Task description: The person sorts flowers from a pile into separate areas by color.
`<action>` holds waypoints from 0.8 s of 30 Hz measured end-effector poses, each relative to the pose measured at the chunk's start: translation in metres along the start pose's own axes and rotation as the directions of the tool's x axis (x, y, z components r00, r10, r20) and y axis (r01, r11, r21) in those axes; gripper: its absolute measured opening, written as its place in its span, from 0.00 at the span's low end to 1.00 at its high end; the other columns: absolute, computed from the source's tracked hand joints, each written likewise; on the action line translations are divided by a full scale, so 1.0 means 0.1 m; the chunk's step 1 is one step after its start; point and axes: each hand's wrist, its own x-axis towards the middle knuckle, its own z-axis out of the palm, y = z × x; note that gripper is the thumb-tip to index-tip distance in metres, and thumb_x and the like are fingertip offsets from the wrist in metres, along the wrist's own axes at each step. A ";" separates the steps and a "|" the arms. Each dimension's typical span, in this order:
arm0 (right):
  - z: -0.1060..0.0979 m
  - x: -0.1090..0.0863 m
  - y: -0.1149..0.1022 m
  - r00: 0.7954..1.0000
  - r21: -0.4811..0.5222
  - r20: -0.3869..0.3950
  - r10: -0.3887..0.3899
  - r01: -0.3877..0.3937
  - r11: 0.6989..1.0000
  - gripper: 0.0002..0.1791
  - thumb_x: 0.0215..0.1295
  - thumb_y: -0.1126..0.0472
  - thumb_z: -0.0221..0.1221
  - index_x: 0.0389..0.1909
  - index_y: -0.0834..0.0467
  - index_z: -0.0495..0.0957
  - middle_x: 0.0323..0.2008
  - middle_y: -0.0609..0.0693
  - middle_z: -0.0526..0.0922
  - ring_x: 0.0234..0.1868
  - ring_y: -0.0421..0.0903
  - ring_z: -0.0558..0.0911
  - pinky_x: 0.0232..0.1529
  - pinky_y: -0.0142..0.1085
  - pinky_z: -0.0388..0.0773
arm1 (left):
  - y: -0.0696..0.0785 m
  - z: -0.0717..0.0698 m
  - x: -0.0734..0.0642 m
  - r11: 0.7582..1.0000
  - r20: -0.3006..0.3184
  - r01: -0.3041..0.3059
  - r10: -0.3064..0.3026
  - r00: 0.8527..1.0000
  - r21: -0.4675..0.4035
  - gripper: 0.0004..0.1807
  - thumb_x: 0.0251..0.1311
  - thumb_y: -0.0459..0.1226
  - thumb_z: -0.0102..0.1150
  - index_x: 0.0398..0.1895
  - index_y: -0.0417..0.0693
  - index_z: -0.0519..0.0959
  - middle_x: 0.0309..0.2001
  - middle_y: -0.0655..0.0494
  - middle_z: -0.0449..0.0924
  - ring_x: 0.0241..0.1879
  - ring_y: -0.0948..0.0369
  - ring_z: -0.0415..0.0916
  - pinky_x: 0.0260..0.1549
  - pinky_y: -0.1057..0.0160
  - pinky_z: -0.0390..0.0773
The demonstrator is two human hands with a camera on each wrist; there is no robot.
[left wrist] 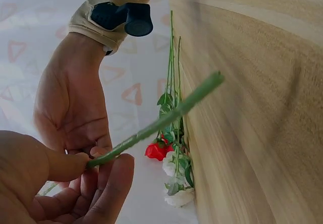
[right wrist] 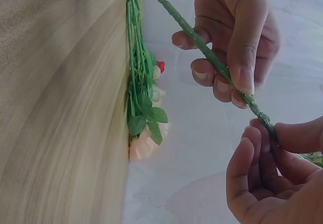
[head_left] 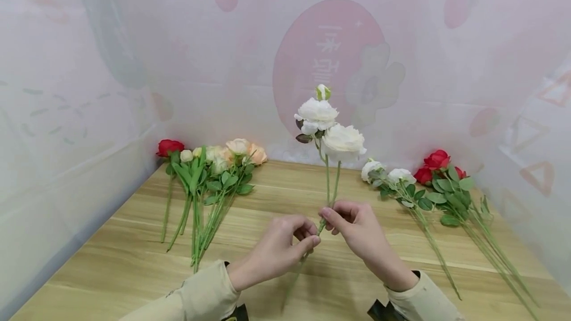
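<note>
Upright above the table's middle stands a white artificial flower (head_left: pixel 342 142) with two full ruffled blooms, a small bud on top and a few dark leaves. Its two green upper stalks run together into one stem (left wrist: pixel 151 128) lower down. My left hand (head_left: pixel 278 246) pinches that stem between thumb and fingers, and the stem's lower end sticks out below it, slanting toward the table. Just above, my right hand (head_left: pixel 363 229) pinches the stem with thumb and fingertips. In the right wrist view both hands are close together along the stem (right wrist: pixel 197 40).
On the left of the wooden table (head_left: pixel 250 256) lies a row of flowers: a red rose (head_left: pixel 170 147), pale buds and peach blooms (head_left: pixel 257 154). To the right lie white flowers (head_left: pixel 401 176) and red roses (head_left: pixel 437 160), stems toward me. Printed cloth (head_left: pixel 200 63) hangs behind.
</note>
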 end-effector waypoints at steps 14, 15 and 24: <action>-0.32 -0.01 0.10 0.996 -0.025 -0.019 0.082 -0.082 0.996 0.10 0.69 0.63 0.60 0.35 0.67 0.84 0.24 0.57 0.79 0.25 0.44 0.77 0.26 0.33 0.76 | -0.08 -0.18 -0.04 0.981 0.140 0.137 -0.156 0.978 0.138 0.05 0.69 0.42 0.59 0.38 0.52 0.81 0.34 0.69 0.77 0.37 0.69 0.76 0.33 0.66 0.77; -0.39 -0.02 0.12 0.995 -0.044 -0.019 0.094 -0.094 0.995 0.10 0.69 0.63 0.60 0.36 0.68 0.83 0.24 0.57 0.80 0.24 0.44 0.77 0.26 0.33 0.76 | -0.11 -0.21 -0.06 0.976 0.143 0.158 -0.179 0.973 0.147 0.06 0.70 0.42 0.58 0.38 0.52 0.81 0.35 0.68 0.77 0.37 0.68 0.76 0.33 0.66 0.77; -1.22 -0.03 0.32 0.968 -0.210 -0.033 0.248 -0.249 0.945 0.15 0.74 0.62 0.55 0.45 0.73 0.80 0.26 0.55 0.80 0.26 0.44 0.77 0.27 0.35 0.77 | -0.32 -0.58 -0.17 0.934 0.101 0.213 -0.250 0.963 0.288 0.06 0.71 0.39 0.56 0.38 0.49 0.80 0.34 0.64 0.78 0.37 0.64 0.76 0.37 0.59 0.76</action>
